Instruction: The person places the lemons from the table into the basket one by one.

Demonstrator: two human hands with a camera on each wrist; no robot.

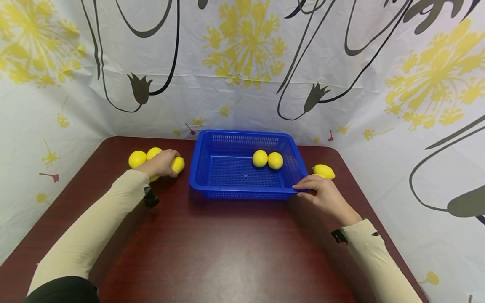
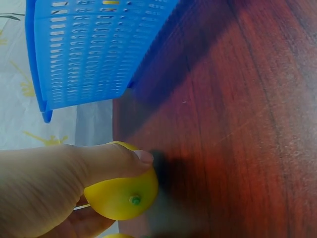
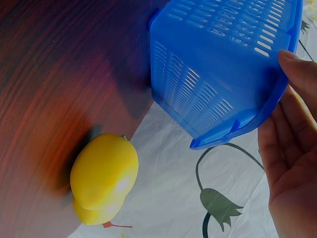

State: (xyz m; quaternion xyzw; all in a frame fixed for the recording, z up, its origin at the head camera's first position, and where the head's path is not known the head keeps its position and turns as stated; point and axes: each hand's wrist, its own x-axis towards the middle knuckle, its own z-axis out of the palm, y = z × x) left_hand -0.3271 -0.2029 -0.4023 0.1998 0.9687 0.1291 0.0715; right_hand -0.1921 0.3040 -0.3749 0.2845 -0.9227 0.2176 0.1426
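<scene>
Left hand at the counter's left side, thumb and fingers curled round a lemon, green stem nub facing its wrist camera; whether that lemon touches the counter, cannot tell; near the same hand, a pale round lemon and a half-covered lemon, more yellow partly hidden beneath; right hand pinches the near right corner of a blue basket, thumb to one side of the rim, fingers to the other; inside the basket, right of centre, a pair of lemons side by side; just beyond the right hand, a lone-looking lemon, though the right wrist view shows a second lemon behind it
</scene>
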